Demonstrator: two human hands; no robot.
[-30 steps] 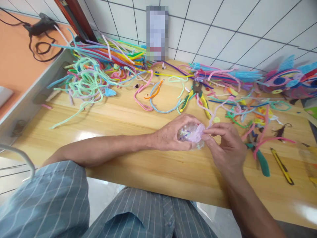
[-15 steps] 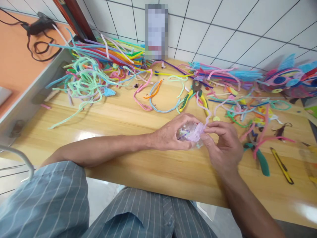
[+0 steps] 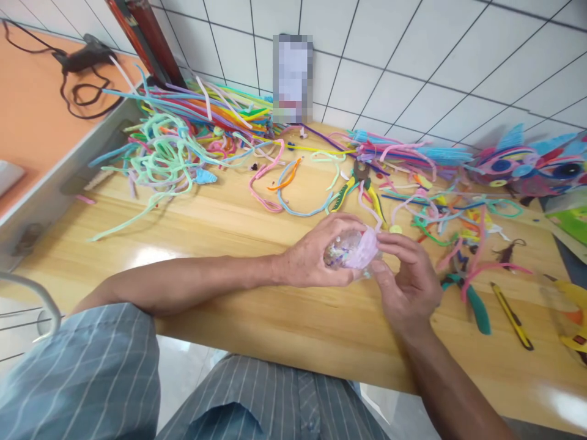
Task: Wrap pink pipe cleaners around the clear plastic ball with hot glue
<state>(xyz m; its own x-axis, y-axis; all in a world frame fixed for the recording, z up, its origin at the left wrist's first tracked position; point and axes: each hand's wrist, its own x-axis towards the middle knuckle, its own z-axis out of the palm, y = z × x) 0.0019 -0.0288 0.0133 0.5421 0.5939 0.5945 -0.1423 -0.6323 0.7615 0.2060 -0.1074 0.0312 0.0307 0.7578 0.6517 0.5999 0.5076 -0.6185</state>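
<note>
My left hand [image 3: 305,252] is wrapped around a clear plastic ball [image 3: 338,250] with bits of coloured confetti showing through it. A lilac pipe cleaner [image 3: 365,249] is coiled over the ball's right side, and its loose tail runs up from there toward the pliers. Against the coil's right edge, my right hand [image 3: 408,278] is closed, fingers above and thumb below. Just behind the hands lie yellow-and-green pliers [image 3: 362,177] with handles spread. The ball's underside is hidden by my fingers.
Tangled green pipe cleaners [image 3: 167,153] lie at the left, and a blue bundle [image 3: 426,153] at the back. On the right are teal-handled pliers [image 3: 479,311], a yellow utility knife [image 3: 511,315] and a pink-and-blue figure [image 3: 509,165]. A phone [image 3: 293,76] leans on the tiled wall.
The ball has turned slightly, and more of the lilac coil faces me. My right fingers have straightened somewhat along its edge. The whole view has shifted a little.
</note>
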